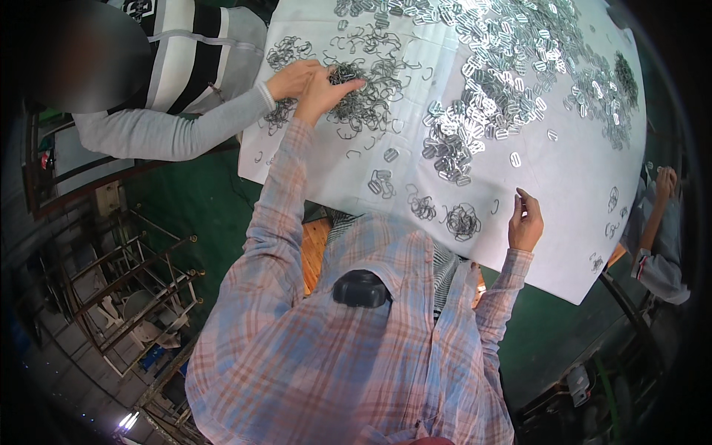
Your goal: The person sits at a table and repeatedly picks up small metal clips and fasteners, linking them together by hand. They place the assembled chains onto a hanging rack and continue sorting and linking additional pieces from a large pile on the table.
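My left hand [320, 95] reaches into a tangled heap of small wire hooks [363, 104] on the white-covered table [504, 237]. Its thumb is stretched out over the hooks, apart from the fingers. Close against it, a co-worker's hand [291, 78] works at the same heap. Near the table's front edge on the right, my right hand [526, 224] is raised with fingers bent together; anything between the tips is too small to make out. Left of it lie a round clump of wire pieces [463, 222] and a smaller clump [423, 208].
Flat oval metal slides [482, 111] spread in a large pile across the table's middle and far side. Several loose slides [382, 183] lie near the front edge. Another person's hand [665, 182] is at the right. Metal racks [141, 297] stand on the floor to the left.
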Available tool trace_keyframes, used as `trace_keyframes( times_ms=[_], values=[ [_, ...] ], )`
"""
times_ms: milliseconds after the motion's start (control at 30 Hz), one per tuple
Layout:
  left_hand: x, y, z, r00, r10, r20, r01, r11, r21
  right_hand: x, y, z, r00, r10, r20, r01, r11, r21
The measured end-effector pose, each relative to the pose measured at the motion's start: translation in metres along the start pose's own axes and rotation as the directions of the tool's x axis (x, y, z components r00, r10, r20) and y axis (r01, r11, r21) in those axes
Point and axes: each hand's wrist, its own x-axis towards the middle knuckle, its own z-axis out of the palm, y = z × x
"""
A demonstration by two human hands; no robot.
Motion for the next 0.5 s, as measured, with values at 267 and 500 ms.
trace_keyframes(
  times_ms=[267,500],
  values=[
    [0.022,0.026,0.005,0.999,-0.035,0.037,0.032,0.997,0.072,-0.008,0.014,-0.007,0.999,0.026,-0.033,-0.027,0.999,-0.02],
    [0.041,0.051,0.005,0.968,-0.157,0.198,0.103,0.961,0.257,-0.004,0.016,-0.008,0.999,0.017,-0.04,-0.019,0.999,-0.039]
  ],
)
